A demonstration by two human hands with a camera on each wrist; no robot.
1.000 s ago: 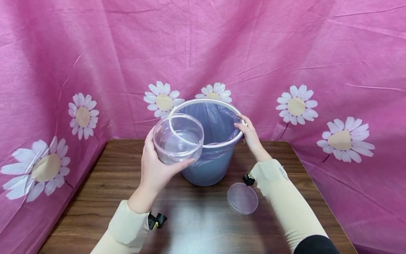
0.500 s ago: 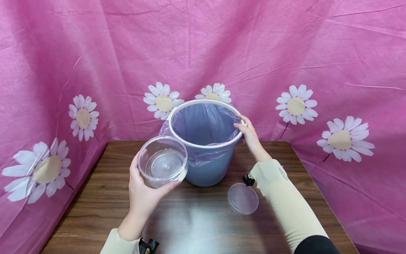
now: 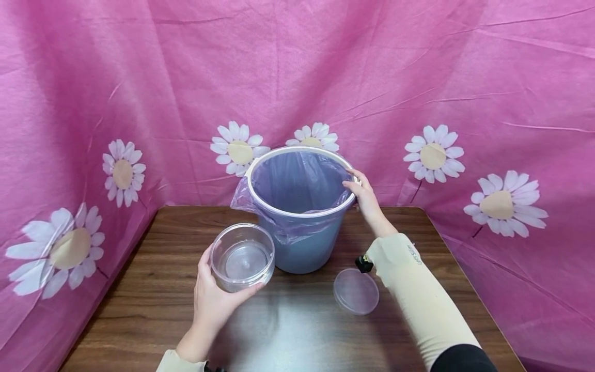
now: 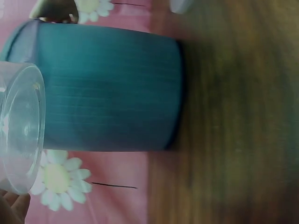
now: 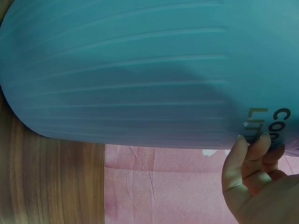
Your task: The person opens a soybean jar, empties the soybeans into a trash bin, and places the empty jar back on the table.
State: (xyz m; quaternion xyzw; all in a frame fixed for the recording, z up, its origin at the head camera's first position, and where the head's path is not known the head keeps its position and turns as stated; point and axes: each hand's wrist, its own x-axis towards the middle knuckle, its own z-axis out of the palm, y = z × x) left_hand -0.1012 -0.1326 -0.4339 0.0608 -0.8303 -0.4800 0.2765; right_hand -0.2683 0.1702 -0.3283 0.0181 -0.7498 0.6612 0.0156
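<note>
A clear round plastic tub without its lid is gripped by my left hand, thumb at the front and fingers round the far left side. In the left wrist view the tub hangs above table height, beside the bin. My right hand grips the white rim of a blue-grey trash bin on its right side, a thumb or finger over the rim. A thin purple liner bag lines the bin and its edge folds over the outside. The right wrist view shows fingers against the bin's ribbed wall.
A clear round lid lies flat on the wooden table, right of the middle and near the right sleeve. Pink cloth with printed daisies hangs behind and along both sides of the table.
My left hand has drawn the tub away from over the bin's rim, down and to the left, to beside the bin. The right hand stays on the rim.
</note>
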